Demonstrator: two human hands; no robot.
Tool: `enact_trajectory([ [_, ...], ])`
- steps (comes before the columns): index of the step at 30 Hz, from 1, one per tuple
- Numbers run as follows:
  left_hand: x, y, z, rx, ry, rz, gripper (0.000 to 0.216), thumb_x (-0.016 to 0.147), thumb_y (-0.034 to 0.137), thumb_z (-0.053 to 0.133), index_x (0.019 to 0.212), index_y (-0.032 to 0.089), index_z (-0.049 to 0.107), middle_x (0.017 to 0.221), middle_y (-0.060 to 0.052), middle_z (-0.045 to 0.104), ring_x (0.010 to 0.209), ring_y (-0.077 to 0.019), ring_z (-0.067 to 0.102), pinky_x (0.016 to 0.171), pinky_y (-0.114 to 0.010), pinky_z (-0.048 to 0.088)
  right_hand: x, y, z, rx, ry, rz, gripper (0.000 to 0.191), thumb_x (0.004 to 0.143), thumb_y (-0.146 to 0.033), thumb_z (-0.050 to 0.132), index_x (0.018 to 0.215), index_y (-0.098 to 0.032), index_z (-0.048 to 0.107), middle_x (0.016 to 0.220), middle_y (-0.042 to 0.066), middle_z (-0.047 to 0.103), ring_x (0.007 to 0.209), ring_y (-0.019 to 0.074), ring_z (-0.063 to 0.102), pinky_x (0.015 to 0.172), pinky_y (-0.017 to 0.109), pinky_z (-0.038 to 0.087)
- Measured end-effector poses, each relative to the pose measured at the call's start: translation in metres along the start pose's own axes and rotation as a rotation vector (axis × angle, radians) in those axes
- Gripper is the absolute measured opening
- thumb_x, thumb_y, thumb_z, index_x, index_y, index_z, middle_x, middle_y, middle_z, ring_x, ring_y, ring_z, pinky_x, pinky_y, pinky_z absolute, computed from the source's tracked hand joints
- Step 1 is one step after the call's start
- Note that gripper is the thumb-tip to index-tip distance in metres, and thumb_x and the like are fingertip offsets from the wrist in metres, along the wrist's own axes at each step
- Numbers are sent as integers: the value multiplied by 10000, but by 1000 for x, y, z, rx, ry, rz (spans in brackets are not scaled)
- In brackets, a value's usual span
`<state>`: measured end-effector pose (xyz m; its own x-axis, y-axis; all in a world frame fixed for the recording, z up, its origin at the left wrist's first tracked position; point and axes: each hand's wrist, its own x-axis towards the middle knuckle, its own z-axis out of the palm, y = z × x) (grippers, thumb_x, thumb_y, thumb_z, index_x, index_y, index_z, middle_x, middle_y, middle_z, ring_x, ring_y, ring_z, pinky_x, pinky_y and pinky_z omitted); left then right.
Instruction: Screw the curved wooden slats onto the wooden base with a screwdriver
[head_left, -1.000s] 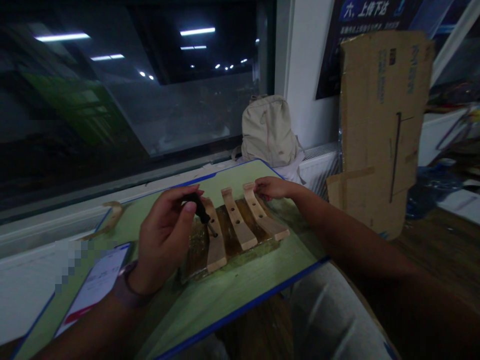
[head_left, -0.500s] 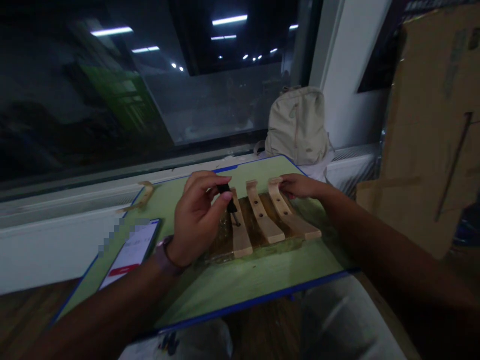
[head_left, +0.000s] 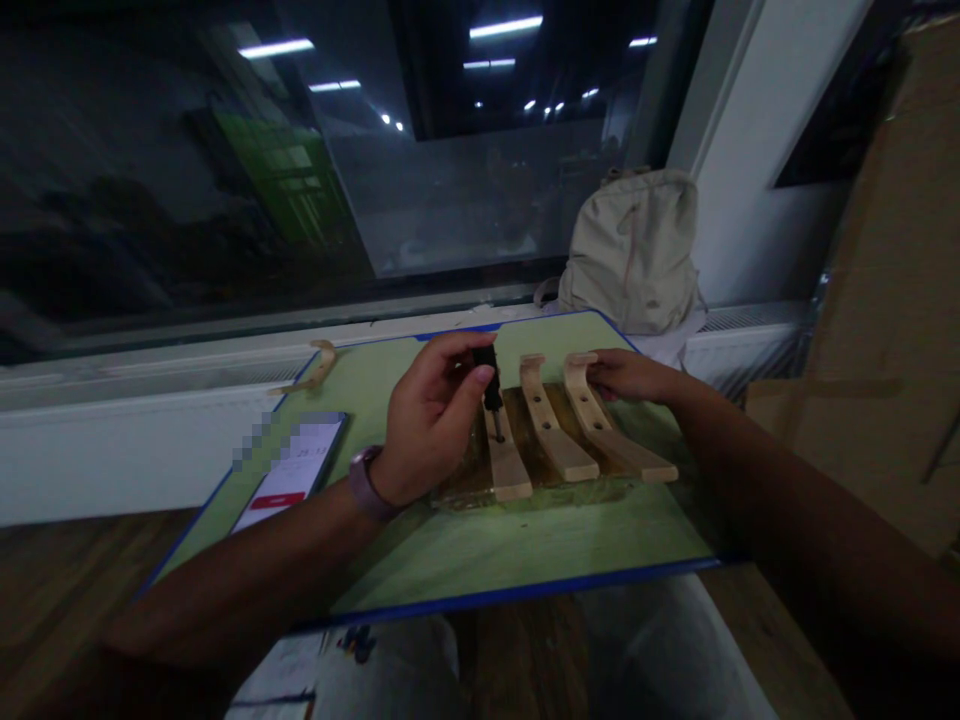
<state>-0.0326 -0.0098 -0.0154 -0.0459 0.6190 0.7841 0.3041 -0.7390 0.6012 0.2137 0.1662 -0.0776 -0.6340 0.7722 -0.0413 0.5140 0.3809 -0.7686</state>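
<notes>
My left hand is closed on a screwdriver with a black handle and a thin metal shaft. The tool stands nearly upright, its tip at a hole in the left wooden hook piece. Beside that lie a middle wooden hook piece and a right wooden hook piece, each showing two dark holes. All three rest across a shiny brown board. My right hand has its fingers curled at the far, curved end of the right piece; what they grip is partly hidden.
The green table has a blue edge. On its left lie a phone and another curved wooden piece at the far left edge. A beige backpack stands behind the table by the window. A large cardboard sheet is at the right.
The view has swung left, so everything sits further right in the picture. The screwdriver is more upright than before, its tip still at the left piece. My right hand stays by the right piece.
</notes>
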Motion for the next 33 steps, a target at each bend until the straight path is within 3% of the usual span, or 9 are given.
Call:
enact_trajectory([
  [3, -1, 1, 1, -89, -24, -57, 202, 904, 232, 560, 1103, 199, 570, 956, -45, 630, 849, -134, 622, 737, -262, 533, -1, -2, -1, -11, -7, -16, 227, 833, -390, 480, 743, -183, 507, 562, -30, 472, 482, 99, 457, 483, 234, 380],
  [9, 1, 0, 2, -71, 34, -8, 208, 803, 187, 691, 993, 203, 609, 881, -8, 605, 793, -107, 598, 712, -217, 519, -3, -5, -1, -24, 1, -12, 178, 825, -347, 471, 794, -181, 524, 560, -36, 476, 474, 103, 454, 477, 234, 376],
  [15, -2, -4, 0, -108, 30, -95, 206, 908, 269, 562, 1104, 205, 574, 1007, -58, 646, 870, -144, 654, 779, -291, 548, 2, 2, 1, -6, 15, 3, 209, 817, -380, 491, 766, -180, 522, 572, -27, 489, 485, 105, 461, 478, 231, 376],
  [20, 1, -3, -2, -34, 80, -35, 231, 753, 221, 745, 955, 202, 636, 931, -28, 617, 803, -126, 620, 717, -244, 536, 0, -2, 2, 7, 18, 33, 151, 810, -322, 510, 813, -174, 537, 584, -27, 500, 481, 101, 463, 474, 222, 369],
  [25, 0, -1, 0, -120, 44, -150, 175, 888, 240, 588, 1058, 204, 609, 1002, -57, 646, 855, -146, 659, 806, -307, 544, -3, -7, 3, 0, 33, 38, 178, 831, -335, 506, 736, -184, 500, 557, -35, 485, 463, 93, 461, 467, 213, 355],
  [30, 7, -2, 0, 2, 62, -80, 95, 794, 221, 702, 867, 188, 652, 909, -30, 595, 860, -142, 608, 760, -263, 521, -2, -4, 4, -14, 64, 14, 254, 859, -380, 464, 689, -193, 462, 555, -46, 464, 447, 91, 457, 463, 216, 349],
  [33, 8, 4, 2, 27, 40, -163, 197, 820, 238, 677, 1005, 194, 627, 917, -35, 638, 844, -144, 633, 756, -272, 531, -1, -1, 6, -18, 86, -7, 261, 867, -392, 443, 703, -191, 473, 579, -45, 472, 450, 90, 463, 469, 216, 356],
])
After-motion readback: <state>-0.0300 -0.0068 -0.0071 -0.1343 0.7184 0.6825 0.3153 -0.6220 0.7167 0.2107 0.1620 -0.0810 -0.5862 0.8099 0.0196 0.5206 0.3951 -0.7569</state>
